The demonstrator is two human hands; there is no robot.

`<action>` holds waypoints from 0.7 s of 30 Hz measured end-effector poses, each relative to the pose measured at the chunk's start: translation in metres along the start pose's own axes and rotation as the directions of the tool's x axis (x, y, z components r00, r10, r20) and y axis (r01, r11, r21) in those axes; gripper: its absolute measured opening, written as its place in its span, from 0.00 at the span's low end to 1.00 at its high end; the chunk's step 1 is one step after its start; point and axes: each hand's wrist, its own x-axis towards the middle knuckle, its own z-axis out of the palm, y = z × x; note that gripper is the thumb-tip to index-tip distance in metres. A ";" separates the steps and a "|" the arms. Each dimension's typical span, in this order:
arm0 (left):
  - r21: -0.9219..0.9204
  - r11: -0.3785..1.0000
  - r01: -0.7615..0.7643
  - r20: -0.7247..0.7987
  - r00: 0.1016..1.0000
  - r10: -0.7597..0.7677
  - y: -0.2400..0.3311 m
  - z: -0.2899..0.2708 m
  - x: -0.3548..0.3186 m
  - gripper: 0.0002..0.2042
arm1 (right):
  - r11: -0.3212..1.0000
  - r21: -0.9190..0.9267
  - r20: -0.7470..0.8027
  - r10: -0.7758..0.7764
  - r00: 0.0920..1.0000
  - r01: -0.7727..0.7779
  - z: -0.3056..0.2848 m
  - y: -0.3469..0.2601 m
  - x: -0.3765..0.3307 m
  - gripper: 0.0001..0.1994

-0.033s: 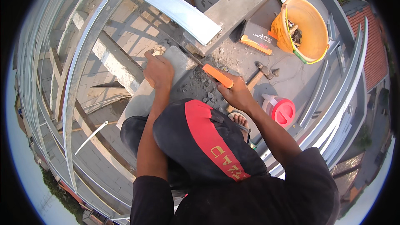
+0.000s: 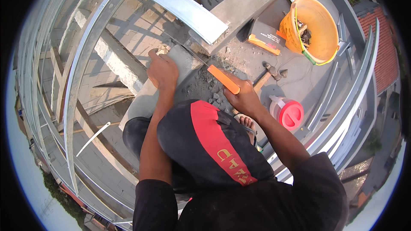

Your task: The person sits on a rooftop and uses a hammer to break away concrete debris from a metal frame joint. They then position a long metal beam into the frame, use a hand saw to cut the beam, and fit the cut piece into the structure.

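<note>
In my right hand (image 2: 243, 95) is the orange handle of a handsaw (image 2: 224, 79), the fingers wrapped round it. Its thin blade points away to the far left, seen nearly edge-on, and lies along the broken end of a grey concrete ledge (image 2: 143, 102). My left hand (image 2: 162, 72) rests on that ledge near the same end, fingers curled over its left edge beside a pale rough patch. The fingertips are partly hidden. Grey rubble (image 2: 205, 84) lies between the ledge and my right hand.
A hammer (image 2: 269, 72), a pink-lidded jug (image 2: 291, 115), a dark box (image 2: 265, 38) and a yellow bucket (image 2: 319, 30) with things inside stand to the right. A metal channel (image 2: 184, 8) juts in overhead. Metal rails (image 2: 79, 81) and an open drop with timber beams lie left.
The saw has shifted slightly along its length, and its handle is tilted a little differently. My left hand keeps its place on the ledge.
</note>
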 end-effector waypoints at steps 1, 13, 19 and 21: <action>-0.002 1.000 -0.006 -0.002 1.000 0.006 0.000 -0.002 -0.001 0.15 | 0.996 0.004 0.023 0.088 0.996 -0.088 0.003 0.003 -0.006 0.26; 0.031 0.999 0.008 -0.004 1.000 -0.008 0.005 -0.005 -0.003 0.16 | 0.966 0.110 0.103 0.223 0.969 -0.234 -0.022 -0.015 -0.010 0.26; -0.004 0.999 0.055 0.001 0.999 -0.055 0.005 -0.001 -0.003 0.16 | 0.934 -0.031 0.235 0.353 0.905 -0.356 -0.023 0.009 0.003 0.29; 0.003 0.999 0.037 -0.007 0.999 -0.037 0.001 -0.002 -0.004 0.16 | 0.963 0.132 0.085 0.225 0.971 -0.234 -0.019 -0.007 -0.006 0.28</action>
